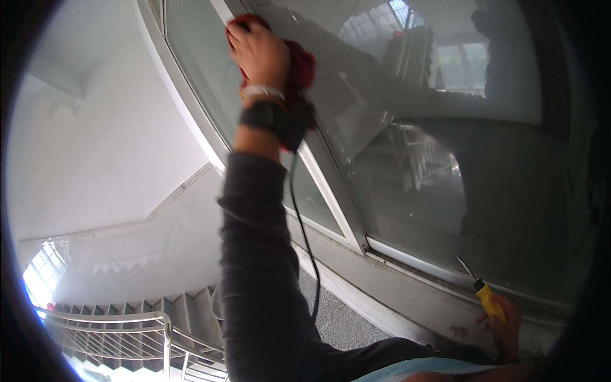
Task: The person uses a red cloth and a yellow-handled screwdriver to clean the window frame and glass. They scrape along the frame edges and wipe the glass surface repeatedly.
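My left hand (262, 55) presses a red cloth (303, 67) against the upper part of the sliding window's metal frame (327, 179). The fingers lie bent over the cloth, and part of it hangs out beside the wrist. Low on the right, my right hand (510, 320) grips a screwdriver (490, 302) by its yellow and black handle. Its slim metal shaft points up and left, in front of the lower part of the dark window pane (415, 200). Whether the tip touches the glass, I cannot tell.
A black cable (305, 234) runs down my left forearm from a dark wrist device (272, 117). Below the pane is a dirty window track (405, 267) above a ledge. Down on the left, a metal railing (164, 334) borders stairs (191, 310). Grey speckled flooring (346, 320) shows beneath the ledge.
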The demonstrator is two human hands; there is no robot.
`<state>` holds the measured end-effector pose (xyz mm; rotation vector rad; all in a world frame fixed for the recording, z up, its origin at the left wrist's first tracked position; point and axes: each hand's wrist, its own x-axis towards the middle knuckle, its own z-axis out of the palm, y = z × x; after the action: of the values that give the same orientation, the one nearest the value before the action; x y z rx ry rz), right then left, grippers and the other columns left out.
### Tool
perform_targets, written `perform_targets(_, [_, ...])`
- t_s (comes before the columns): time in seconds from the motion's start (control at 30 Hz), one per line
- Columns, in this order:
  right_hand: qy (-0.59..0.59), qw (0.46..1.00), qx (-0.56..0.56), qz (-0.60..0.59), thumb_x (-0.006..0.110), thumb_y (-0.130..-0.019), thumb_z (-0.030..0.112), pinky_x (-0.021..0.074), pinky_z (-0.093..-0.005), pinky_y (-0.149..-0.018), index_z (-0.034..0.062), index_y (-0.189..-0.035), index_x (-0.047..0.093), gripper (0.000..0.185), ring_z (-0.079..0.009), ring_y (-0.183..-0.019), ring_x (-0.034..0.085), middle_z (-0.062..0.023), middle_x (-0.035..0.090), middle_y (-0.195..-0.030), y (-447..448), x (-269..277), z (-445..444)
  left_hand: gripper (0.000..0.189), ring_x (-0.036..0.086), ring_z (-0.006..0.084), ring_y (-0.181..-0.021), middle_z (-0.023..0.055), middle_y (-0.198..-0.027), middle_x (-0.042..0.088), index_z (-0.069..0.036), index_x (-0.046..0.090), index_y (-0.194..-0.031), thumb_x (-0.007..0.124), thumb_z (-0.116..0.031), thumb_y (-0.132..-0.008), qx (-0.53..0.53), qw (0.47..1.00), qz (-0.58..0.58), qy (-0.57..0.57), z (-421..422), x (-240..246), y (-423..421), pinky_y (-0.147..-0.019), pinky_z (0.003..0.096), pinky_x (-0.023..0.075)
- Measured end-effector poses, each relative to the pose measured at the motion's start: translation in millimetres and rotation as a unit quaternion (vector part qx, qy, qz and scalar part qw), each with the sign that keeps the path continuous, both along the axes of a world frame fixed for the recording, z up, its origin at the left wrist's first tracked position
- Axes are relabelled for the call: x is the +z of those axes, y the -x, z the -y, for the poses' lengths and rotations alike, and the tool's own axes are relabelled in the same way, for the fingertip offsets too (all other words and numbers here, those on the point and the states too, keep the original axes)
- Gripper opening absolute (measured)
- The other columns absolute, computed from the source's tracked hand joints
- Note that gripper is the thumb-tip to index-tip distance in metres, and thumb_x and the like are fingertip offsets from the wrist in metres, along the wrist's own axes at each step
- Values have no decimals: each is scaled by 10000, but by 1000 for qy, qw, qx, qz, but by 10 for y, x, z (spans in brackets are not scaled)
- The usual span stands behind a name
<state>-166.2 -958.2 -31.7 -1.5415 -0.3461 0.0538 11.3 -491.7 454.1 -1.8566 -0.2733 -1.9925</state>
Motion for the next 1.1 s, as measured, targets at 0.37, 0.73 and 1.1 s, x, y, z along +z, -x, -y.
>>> perform_targets(0.37, [-15,999,-42,3,569,-855,189,498,-262,-571,33,-1305,520,478,-197,-765,653,-169,567,-1167,-9,-30,-39,313,581,458,-1088,299,-1272,515,0,665,-1078,543,-178,-852,-45,998,-33,18,-152,1295,-29,-917,491,494])
perform_targets(0.73, [-33,999,-10,-38,551,-812,107,510,-272,-574,14,-1279,529,476,-221,-764,671,-189,568,-1189,-102,-55,-38,273,577,412,-1100,274,-1319,474,-42,621,-1069,569,-109,-809,-6,1000,-20,22,31,-982,116,-779,529,491])
perform_targets(1.1, [-50,999,-2,-8,548,-816,100,527,-287,-582,20,-1284,509,477,-244,-761,680,-217,570,-1176,155,-62,122,302,489,451,-1255,352,-1372,424,-33,622,-1063,622,-138,-780,-49,982,-140,115,165,-3327,346,-829,495,454])
